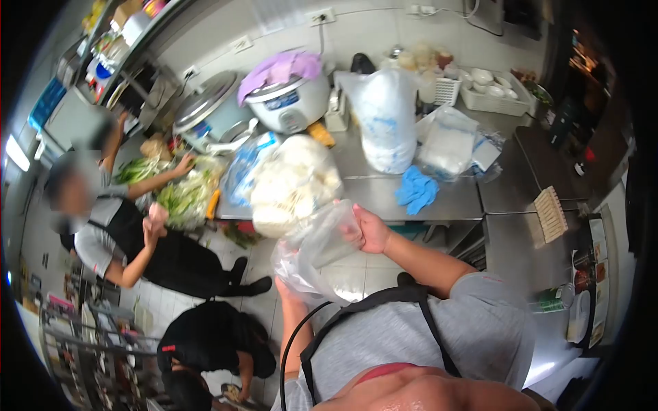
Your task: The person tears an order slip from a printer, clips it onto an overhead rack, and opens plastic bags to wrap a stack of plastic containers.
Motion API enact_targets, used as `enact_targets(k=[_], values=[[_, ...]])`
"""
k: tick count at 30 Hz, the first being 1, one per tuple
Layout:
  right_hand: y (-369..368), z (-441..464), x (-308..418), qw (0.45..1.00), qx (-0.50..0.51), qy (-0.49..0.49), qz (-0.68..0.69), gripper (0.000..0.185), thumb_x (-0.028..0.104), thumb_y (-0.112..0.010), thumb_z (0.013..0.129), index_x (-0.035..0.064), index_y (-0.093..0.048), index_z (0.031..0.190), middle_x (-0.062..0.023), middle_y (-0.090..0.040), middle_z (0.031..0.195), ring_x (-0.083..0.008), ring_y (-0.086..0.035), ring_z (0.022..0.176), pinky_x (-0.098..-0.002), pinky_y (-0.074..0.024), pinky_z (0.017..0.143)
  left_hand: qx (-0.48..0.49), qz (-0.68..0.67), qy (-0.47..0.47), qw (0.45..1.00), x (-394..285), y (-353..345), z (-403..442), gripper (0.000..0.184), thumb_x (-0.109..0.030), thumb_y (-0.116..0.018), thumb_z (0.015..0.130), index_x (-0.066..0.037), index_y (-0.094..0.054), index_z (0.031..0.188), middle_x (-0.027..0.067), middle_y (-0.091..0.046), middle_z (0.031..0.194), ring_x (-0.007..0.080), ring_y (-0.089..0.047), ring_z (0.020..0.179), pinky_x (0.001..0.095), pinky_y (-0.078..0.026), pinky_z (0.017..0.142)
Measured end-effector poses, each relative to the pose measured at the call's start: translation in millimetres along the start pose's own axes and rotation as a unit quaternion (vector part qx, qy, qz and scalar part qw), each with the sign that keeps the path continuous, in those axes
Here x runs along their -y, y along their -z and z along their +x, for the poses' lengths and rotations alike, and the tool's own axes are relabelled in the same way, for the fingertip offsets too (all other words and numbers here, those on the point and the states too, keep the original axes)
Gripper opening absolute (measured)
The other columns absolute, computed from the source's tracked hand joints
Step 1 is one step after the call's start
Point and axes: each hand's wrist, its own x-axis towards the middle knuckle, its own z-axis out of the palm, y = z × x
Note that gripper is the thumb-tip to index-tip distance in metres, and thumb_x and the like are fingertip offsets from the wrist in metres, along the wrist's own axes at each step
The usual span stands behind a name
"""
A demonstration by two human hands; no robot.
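A clear plastic bag is stretched between my two hands in front of my chest. My right hand grips its upper right edge, fingers bent around the film. On the lower left, my left hand holds the bag's other side; the film partly covers its fingers. Just beyond the bag, a large, pale, lumpy heap sits at the counter's front edge; I cannot tell what it is made of. Further right, a crumpled pair of blue gloves lies on the steel counter.
Behind stand a rice cooker with a purple cloth, a tall filled plastic bag and a bowl basket. A brush lies right. Leafy greens lie near a co-worker; another person bends low at left.
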Motion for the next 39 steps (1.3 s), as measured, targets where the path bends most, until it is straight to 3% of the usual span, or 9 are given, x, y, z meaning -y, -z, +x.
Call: enact_targets(k=[6, 10, 12, 16, 23, 29, 30, 31, 39], values=[[-23, -4, 163, 0.976, 0.036, 0.139, -0.166, 0.046, 0.046, -0.022, 0.087, 0.0111, -0.043, 0.108, -0.0007, -0.053, 0.084, -0.0089, -0.052, 0.073, -0.0200, -0.0403, 0.057, 0.012, -0.003, 0.075, 0.997, 32, -89, 167, 0.043, -0.025, -0.029, 0.084, -0.005, -0.035, 0.122, 0.0109, -0.045, 0.116, 0.0250, -0.046, 0.103, 0.0355, -0.038, 0.087], [-53, 5, 276, 0.938, -0.071, 0.190, -0.279, 0.051, 0.052, -0.020, 0.084, 0.0138, -0.043, 0.108, 0.0012, -0.051, 0.077, -0.0053, -0.048, 0.060, -0.0147, -0.0293, 0.040, 0.014, 0.012, 0.058, 0.998, 28, -209, 226, 0.038, -0.028, -0.035, 0.081, -0.005, -0.044, 0.110, 0.0123, -0.052, 0.099, 0.0258, -0.053, 0.085, 0.0386, -0.044, 0.071], [-57, 12, 323, 0.904, -0.137, 0.188, -0.358, 0.050, 0.052, -0.019, 0.085, 0.0142, -0.045, 0.107, 0.0022, -0.051, 0.079, -0.0036, -0.048, 0.060, -0.0141, -0.0292, 0.040, 0.020, -0.095, 0.111, 0.989, 40, -242, 250, 0.031, -0.028, -0.039, 0.080, -0.008, -0.047, 0.102, 0.0098, -0.054, 0.088, 0.0234, -0.054, 0.069, 0.0350, -0.046, 0.054], [11, 27, 388, 0.872, -0.223, 0.052, -0.434, 0.049, 0.051, -0.020, 0.085, 0.0145, -0.048, 0.102, 0.0040, -0.052, 0.082, -0.0021, -0.049, 0.061, -0.0149, -0.0317, 0.040, 0.098, -0.175, 0.231, 0.952, 129, -207, 332, 0.024, -0.028, -0.040, 0.077, -0.007, -0.050, 0.085, 0.0089, -0.053, 0.073, 0.0233, -0.052, 0.065, 0.0382, -0.043, 0.054], [69, 22, 351, 0.958, -0.195, 0.092, -0.187, 0.045, 0.043, -0.029, 0.085, 0.0098, -0.047, 0.110, -0.0076, -0.057, 0.098, -0.0189, -0.057, 0.087, -0.0335, -0.0450, 0.078, 0.025, -0.161, 0.203, 0.966, 149, -214, 292, 0.022, -0.024, -0.037, 0.078, -0.006, -0.050, 0.079, 0.0048, -0.051, 0.069, 0.0215, -0.051, 0.064, 0.0329, -0.042, 0.054], [145, 14, 339, 0.980, -0.169, -0.021, -0.105, 0.028, 0.032, -0.041, 0.083, 0.0086, -0.055, 0.077, -0.0015, -0.058, 0.064, -0.0103, -0.054, 0.047, -0.0227, -0.0451, 0.042, 0.025, -0.079, 0.188, 0.979, 201, -172, 263, 0.035, -0.029, -0.036, 0.081, -0.004, -0.048, 0.102, 0.0095, -0.053, 0.095, 0.0255, -0.052, 0.083, 0.0377, -0.044, 0.072], [131, 11, 323, 0.949, -0.288, 0.000, -0.130, 0.026, 0.029, -0.041, 0.083, 0.0098, -0.053, 0.070, 0.0002, -0.055, 0.056, -0.0078, -0.047, 0.036, -0.0194, -0.0366, 0.030, 0.029, -0.106, 0.207, 0.972, 204, -173, 255, 0.036, -0.029, -0.034, 0.082, -0.005, -0.046, 0.106, 0.0099, -0.051, 0.099, 0.0263, -0.051, 0.086, 0.0386, -0.043, 0.075], [167, 8, 326, 0.974, -0.191, -0.063, -0.100, 0.024, 0.026, -0.040, 0.083, 0.0098, -0.053, 0.072, 0.0003, -0.054, 0.055, -0.0076, -0.046, 0.036, -0.0192, -0.0330, 0.028, 0.035, -0.133, 0.223, 0.965, 207, -175, 251, 0.037, -0.028, -0.032, 0.083, -0.005, -0.044, 0.109, 0.0104, -0.050, 0.102, 0.0272, -0.050, 0.089, 0.0394, -0.042, 0.077], [166, 14, 291, 0.901, -0.370, 0.085, -0.209, 0.019, 0.017, -0.044, 0.081, 0.0075, -0.054, 0.094, -0.0033, -0.058, 0.067, -0.0109, -0.053, 0.045, -0.0224, -0.0393, 0.034, 0.060, -0.168, 0.273, 0.945, 231, -144, 255, 0.042, -0.032, -0.035, 0.082, -0.005, -0.043, 0.113, 0.0121, -0.052, 0.105, 0.0276, -0.050, 0.095, 0.0405, -0.042, 0.081]])
